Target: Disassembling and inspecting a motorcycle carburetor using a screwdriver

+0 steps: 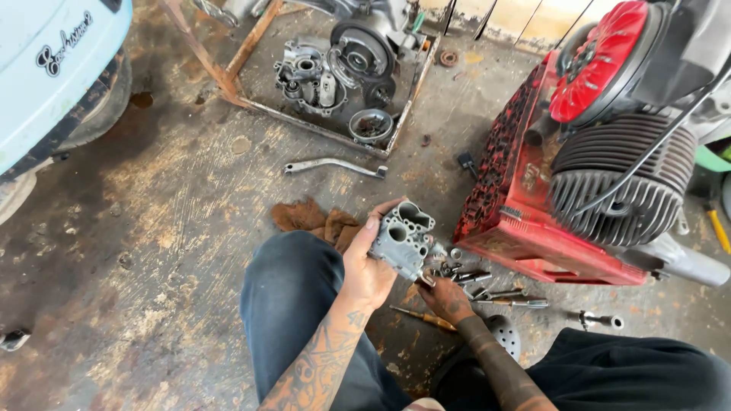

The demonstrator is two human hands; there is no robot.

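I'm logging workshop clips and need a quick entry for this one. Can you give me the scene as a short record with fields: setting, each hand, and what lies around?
setting: stained concrete floor, person seated, seen from above
left hand: grips a grey metal carburettor body, held up over the knee
right hand: down among small metal parts on the floor; whether it grips one cannot be told
near hands: brown rag, screwdriver
right side: red engine block with finned cylinder
further off: metal lever, tray of engine parts
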